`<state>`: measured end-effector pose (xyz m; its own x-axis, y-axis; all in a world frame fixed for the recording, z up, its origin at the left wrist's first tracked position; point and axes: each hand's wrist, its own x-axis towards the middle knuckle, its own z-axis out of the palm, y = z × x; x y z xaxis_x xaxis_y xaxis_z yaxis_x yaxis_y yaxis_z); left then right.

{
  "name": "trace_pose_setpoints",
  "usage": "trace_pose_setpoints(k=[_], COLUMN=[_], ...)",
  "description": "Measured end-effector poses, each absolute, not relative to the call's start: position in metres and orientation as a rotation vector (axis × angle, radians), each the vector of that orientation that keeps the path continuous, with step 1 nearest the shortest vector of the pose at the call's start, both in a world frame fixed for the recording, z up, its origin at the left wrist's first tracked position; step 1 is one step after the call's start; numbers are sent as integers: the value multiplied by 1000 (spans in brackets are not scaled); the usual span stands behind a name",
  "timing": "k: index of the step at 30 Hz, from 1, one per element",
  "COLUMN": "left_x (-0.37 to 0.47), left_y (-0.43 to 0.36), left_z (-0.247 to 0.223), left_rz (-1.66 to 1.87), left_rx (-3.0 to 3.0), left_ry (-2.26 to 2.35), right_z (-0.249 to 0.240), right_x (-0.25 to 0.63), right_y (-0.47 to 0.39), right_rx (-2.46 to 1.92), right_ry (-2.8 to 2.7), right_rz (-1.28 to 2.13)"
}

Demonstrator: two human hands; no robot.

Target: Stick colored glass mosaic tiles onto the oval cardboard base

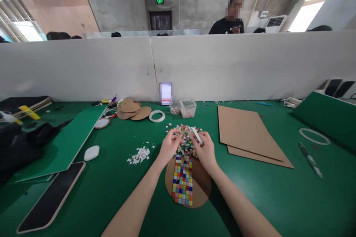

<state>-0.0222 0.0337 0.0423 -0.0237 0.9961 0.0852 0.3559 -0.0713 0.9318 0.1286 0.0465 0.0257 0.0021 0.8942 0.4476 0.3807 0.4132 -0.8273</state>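
A round cardboard disc lies in front of me, carrying a block of coloured mosaic tiles in close rows. Beyond it is a loose heap of small mixed tiles. My left hand is over the left side of the heap, fingertips pinched together. Whatever is between them is too small to make out. On the right side of the heap, my right hand grips a slim white stick-like object, tilted up and away from me. Its exact kind does not show.
White chips lie to the left, near a white case and a phone. Cardboard discs, a tape roll and a clear box stand behind. Cardboard sheets and a pen are right.
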Motion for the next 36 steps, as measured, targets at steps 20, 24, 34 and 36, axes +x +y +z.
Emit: trace_pose_setpoints(k=[20, 24, 34, 36], left_x=[-43, -41, -52, -50], left_y=[44, 43, 44, 43], left_z=[15, 13, 22, 22], left_rz=[1033, 1087, 1195, 1182], left_rx=[1973, 1937, 1881, 1906], left_ry=[1793, 1802, 1823, 1805], right_z=[3, -4, 15, 15], right_x=[154, 148, 151, 146], right_y=[71, 69, 66, 61], right_rx=[-1284, -1265, -1268, -1212], right_ry=[-1860, -1882, -1785, -1881], right_rz=[638, 701, 720, 749])
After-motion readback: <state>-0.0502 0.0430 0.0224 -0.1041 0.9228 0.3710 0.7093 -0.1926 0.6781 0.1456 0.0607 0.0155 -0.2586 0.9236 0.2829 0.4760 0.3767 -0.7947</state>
